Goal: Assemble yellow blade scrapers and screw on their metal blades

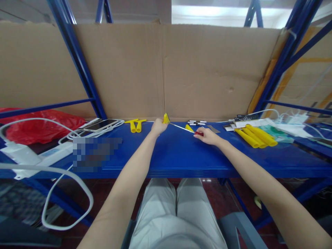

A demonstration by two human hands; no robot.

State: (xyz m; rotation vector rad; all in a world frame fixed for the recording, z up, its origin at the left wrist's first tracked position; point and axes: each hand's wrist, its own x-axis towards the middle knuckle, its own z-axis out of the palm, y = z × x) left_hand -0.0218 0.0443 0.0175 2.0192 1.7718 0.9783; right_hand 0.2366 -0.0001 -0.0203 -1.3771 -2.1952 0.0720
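Observation:
My left hand [159,127] is closed around a small yellow plastic part [166,118], holding it up above the blue tabletop [178,152]. My right hand [209,136] grips the red handle of a screwdriver [181,128]. Its long, thin metal shaft points left, with the end at or close to the yellow part; contact is too small to make out. Just behind the shaft, near my right fingers, lies another yellow piece [189,128]. Two yellow T-shaped parts [136,126] rest side by side to the left of my left hand.
Several yellow tubes [255,136] lie at the right beside papers and cables. Black-and-white strips [196,122] sit near the cardboard backing [207,69]. On the left are a red plastic bag [44,126], a white power strip [54,155] and looping cables. Blue posts [77,62] frame the bench.

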